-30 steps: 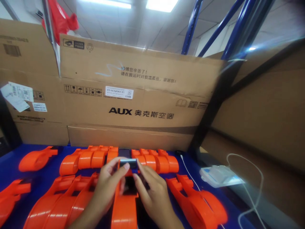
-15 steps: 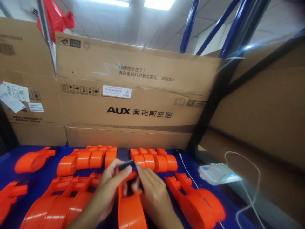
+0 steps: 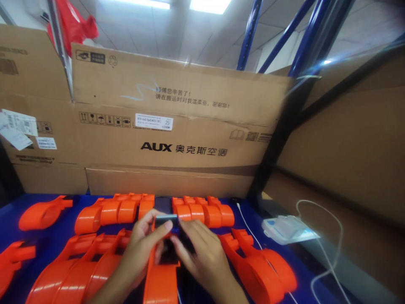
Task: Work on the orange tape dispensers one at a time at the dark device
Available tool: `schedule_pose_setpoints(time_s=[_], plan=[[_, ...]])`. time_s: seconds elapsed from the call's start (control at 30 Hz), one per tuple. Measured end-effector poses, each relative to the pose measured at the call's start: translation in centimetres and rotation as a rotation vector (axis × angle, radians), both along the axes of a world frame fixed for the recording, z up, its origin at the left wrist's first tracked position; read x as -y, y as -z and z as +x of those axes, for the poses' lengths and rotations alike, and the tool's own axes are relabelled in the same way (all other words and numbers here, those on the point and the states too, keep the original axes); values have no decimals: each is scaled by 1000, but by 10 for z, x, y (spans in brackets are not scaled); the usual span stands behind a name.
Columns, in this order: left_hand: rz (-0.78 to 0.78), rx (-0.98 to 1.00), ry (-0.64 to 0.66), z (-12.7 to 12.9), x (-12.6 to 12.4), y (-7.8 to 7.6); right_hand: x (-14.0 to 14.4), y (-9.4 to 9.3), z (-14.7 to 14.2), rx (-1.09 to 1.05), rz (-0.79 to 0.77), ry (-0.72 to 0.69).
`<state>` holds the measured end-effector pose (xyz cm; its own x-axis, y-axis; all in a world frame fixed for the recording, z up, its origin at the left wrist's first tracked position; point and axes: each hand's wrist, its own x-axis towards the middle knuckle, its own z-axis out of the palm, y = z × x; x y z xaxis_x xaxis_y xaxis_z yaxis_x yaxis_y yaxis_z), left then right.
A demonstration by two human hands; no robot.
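Observation:
In the lower middle, both hands hold an orange plastic tape dispenser by its upper end. A dark strip with a pale toothed edge lies across that end. My left hand is closed on the dispenser's left side, its thumb pressed on the strip. From the right, my right hand grips the same end with bent fingers, its thumb below the strip. The right fingertips are partly hidden, and I cannot tell if they hold a small part too.
Several orange dispensers lie left of my hands, and two more on the right. A back row stands before a large cardboard panel. A dark phone-like object, a white cable and a clear plastic box are nearby.
The held dispenser has swung left at its lower end, and its dark strip now sits more level, with the toothed edge showing. My right thumb has come into clearer view.

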<state>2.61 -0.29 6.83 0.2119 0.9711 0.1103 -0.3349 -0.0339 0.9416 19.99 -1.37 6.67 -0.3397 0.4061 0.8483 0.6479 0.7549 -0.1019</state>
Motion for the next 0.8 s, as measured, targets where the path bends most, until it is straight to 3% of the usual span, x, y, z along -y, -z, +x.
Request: schedule_pose_setpoints(time_s=[0.3, 0.43, 0.53, 0.63, 0.8], plan=[[61, -67, -42, -1, 2, 2, 3, -7, 1, 29, -125, -1], [-9, -57, 6, -8, -3, -3, 2, -15, 14, -235, -184, 69], [0, -24, -70, -9, -3, -7, -5, -18, 26, -383, -239, 222], [47, -34, -134, -6, 0, -8, -11, -16, 31, -270, -368, 349], [54, -71, -96, -4, 2, -6, -14, -8, 33, 11, -534, 480]])
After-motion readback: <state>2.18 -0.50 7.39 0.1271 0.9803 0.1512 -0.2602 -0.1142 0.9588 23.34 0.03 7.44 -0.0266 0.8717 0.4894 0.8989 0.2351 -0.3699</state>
